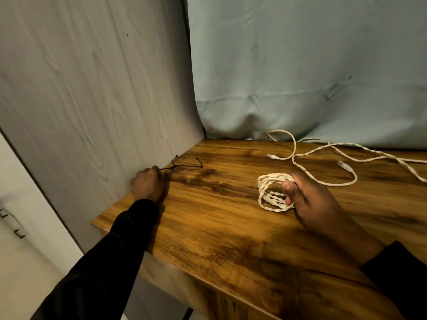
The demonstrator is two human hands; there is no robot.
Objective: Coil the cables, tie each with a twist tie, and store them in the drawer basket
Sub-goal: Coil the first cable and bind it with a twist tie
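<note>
A coiled cream cable [269,192] lies on the wooden table [219,227], and my right hand [309,199] grips its right side with thumb and fingers through the loops. Thin dark twist ties [184,166] lie at the table's far left corner by the wall; my left hand [149,183] has its fingers curled on their near ends. A second cream cable [323,155] sprawls loose across the back right, its plug ends [344,165] showing. No drawer basket is in view.
A grey wood-grain panel [92,88] stands along the table's left edge. A pale blue curtain [300,65] hangs behind the table. The table's near-left edge drops off to the floor.
</note>
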